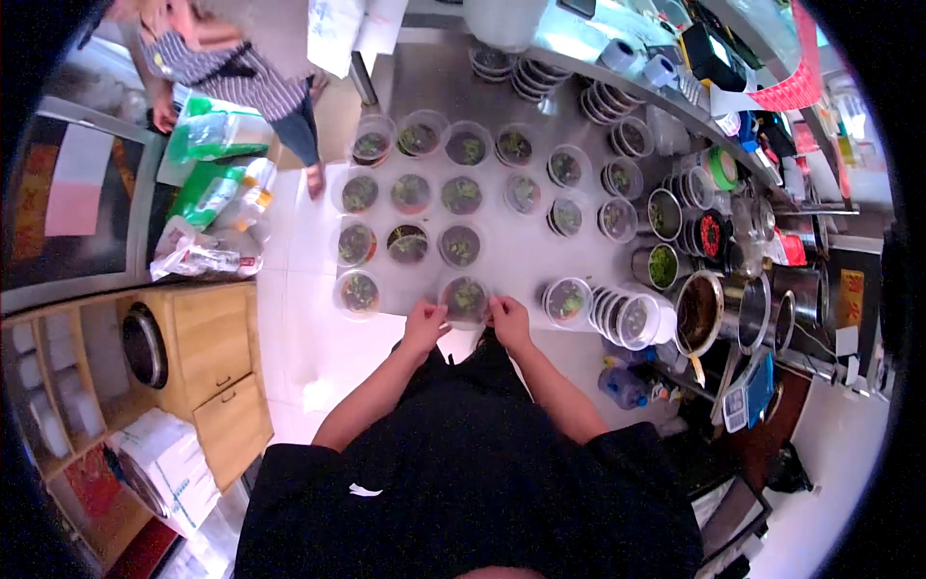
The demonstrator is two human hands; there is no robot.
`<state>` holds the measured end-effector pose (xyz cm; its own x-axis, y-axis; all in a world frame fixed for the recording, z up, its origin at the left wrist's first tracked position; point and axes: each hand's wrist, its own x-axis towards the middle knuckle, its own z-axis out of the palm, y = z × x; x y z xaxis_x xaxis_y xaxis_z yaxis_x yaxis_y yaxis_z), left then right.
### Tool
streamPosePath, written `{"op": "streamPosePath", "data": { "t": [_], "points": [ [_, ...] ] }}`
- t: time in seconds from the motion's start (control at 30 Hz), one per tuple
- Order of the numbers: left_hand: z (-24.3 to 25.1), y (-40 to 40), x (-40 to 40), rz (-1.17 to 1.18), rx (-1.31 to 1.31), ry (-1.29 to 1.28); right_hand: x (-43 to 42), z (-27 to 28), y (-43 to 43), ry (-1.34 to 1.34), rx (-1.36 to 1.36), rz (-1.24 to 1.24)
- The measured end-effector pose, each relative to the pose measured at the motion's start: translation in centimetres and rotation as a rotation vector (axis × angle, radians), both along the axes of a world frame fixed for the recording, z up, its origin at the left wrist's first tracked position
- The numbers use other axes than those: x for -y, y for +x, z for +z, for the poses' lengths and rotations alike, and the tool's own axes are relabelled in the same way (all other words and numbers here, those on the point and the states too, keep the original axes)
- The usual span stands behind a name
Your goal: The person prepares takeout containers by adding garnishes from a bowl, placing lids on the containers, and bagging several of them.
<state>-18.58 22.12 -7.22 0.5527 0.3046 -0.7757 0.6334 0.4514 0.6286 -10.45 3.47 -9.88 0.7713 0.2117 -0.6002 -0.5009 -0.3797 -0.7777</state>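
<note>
A round clear plastic tub (464, 298) with green chopped herbs in it is at the near edge of the steel table (499, 271). From the left, my left hand (425, 327) pinches its rim. My right hand (509, 322) grips the opposite side, and both thumbs lie near the top edge. Rows of similar tubs, such as a herb-filled tub (459, 244) just beyond, spread across the table. Some have clear lids over them; on others I cannot tell. To the right of my right hand stands another tub (566, 301), beside a slanting row of nested tubs (629, 320).
Metal pots of chopped greens (662, 265) and a pot of dark sauce (699, 311) line the right side. A steel shelf (651, 94) overhangs the far right. Another person (253, 87) stands at the far left, near plastic bags (210, 192). A wooden cabinet (217, 340) is at left.
</note>
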Motion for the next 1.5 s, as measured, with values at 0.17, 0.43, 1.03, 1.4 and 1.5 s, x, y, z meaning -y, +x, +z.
{"op": "streamPosePath", "data": {
  "t": [0.17,0.43,1.03,1.4,1.5],
  "points": [
    [9.0,-0.4,-0.1,0.035,0.191,-0.047,1.0,5.9,0.6,0.195,0.033,0.025],
    [14.4,0.2,1.0,0.112,0.309,-0.043,0.2,15.2,0.8,0.225,0.546,0.239],
    [14.8,0.0,1.3,0.178,0.223,0.128,-3.8,17.6,1.9,0.054,0.424,0.384],
    [14.7,-1.4,0.8,-0.015,0.204,0.476,-4.3,19.0,0.7,0.082,0.249,0.595],
    [13.9,-1.1,1.7,0.218,0.179,0.506,-4.5,18.1,-0.3,0.176,0.444,0.413]
  ]
}}
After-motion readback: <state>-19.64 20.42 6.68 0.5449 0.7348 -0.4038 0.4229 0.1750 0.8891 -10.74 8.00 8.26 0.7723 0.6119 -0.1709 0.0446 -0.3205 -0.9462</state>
